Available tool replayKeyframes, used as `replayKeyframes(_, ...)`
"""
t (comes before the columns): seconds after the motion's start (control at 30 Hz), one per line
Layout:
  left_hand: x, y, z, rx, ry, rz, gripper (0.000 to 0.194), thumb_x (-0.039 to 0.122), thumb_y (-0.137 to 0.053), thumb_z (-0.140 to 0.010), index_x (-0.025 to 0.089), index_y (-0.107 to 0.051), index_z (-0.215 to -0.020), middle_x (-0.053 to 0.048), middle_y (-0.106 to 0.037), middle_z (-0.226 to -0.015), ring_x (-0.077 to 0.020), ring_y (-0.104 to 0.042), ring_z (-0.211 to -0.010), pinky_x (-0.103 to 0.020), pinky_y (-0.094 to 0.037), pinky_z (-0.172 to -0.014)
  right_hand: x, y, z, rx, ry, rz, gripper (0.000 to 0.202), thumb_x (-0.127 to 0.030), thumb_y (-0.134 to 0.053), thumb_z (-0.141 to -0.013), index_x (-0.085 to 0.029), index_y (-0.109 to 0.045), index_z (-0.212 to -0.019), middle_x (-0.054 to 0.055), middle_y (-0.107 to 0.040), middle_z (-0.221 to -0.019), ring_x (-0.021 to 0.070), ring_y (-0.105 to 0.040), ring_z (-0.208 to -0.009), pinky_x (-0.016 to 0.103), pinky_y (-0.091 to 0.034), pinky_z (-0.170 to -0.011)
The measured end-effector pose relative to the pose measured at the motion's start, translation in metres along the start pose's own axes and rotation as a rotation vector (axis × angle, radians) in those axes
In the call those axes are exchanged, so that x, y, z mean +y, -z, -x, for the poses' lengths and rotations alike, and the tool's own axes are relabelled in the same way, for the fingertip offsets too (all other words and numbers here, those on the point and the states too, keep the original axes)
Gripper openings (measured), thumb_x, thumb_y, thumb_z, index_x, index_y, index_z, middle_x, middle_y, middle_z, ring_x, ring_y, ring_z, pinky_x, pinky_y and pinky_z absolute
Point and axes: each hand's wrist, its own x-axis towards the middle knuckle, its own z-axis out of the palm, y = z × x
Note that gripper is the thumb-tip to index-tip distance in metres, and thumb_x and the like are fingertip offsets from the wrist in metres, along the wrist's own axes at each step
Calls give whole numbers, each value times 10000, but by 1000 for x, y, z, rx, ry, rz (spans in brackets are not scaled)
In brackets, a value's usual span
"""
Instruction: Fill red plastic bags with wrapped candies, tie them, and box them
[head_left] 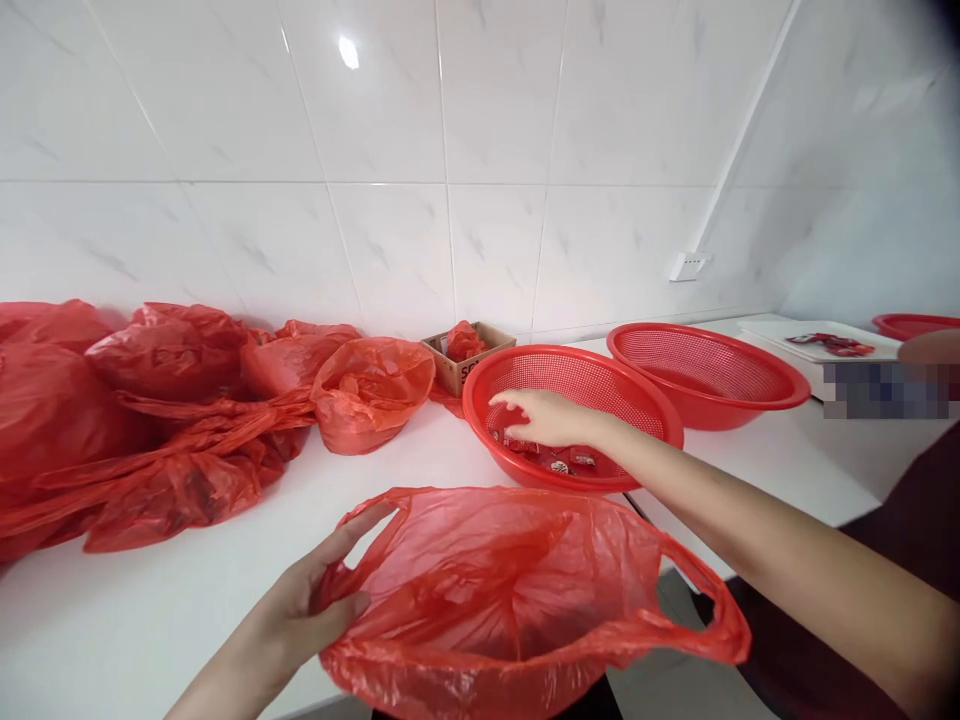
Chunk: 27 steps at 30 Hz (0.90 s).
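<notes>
My left hand (pixel 322 590) is closed on the left handle side of a red plastic bag (pixel 480 590), whose mouth gapes wide toward me. The bag's other handle (pixel 705 610) hangs loose at the right. Over the near red perforated basket (pixel 660 430), my right hand (pixel 547 415) reaches inside with its fingers apart and nothing visible between them. Small red packets (pixel 581 458) lie on the basket floor just below that hand. Whether its lower fingers touch them is hidden.
Several filled red bags (pixel 180 350) crowd the table's left side. An upright open red bag (pixel 375 395) stands near a cardboard box (pixel 450 370). Behind at right are a second red basket (pixel 712 395) and a white tray (pixel 780 340) with packets. Dark clothing (pixel 900 520) shows at the right.
</notes>
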Motion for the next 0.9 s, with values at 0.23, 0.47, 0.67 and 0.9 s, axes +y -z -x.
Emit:
replayKeyframes(0.23, -7, 1, -2, -29, -31, -136, 537, 425, -760, -689, 330, -676, -1211, -43, -532, -1428, -316, -326, -1413, -482, -178, -1162, 30, -34, -28, -301, -127, 281, 373, -256, -720, -677, -242, -699, -1050, 112, -631, -1157, 244, -647, -881, 302, -465, -674)
replayKeyframes(0.47, -6, 2, 1, 58, -43, -93, 519, 430, -764, -688, 313, -692, -1189, -49, -553, -1408, -324, -336, -1407, -475, -200, -1161, 43, -5, -32, -164, -156, 183, 132, -86, -640, -687, -169, -647, -790, 63, -680, -832, 177, -620, -736, 259, -435, -633)
replayKeyframes(0.67, -3, -7, -1, 56, -18, -49, 571, 405, -769, -686, 315, -656, -1239, -30, -465, -1484, -299, -284, -1434, -409, -257, -1153, -19, 30, -5, -11, 88, -307, 217, -293, -521, -873, -195, -562, -1063, 43, -671, -1026, 137, -634, -875, 226, -483, -712)
replayKeyframes(0.9, -1, -30, 2, 18, 41, 93, 833, 359, -748, -720, 408, -357, -1454, -12, -384, -1538, -270, -419, -1366, -311, -495, -979, -86, -24, 47, -321, 338, 11, 317, -125, -541, -816, -232, -665, -1088, 40, -695, -964, 175, -633, -853, 286, -470, -725)
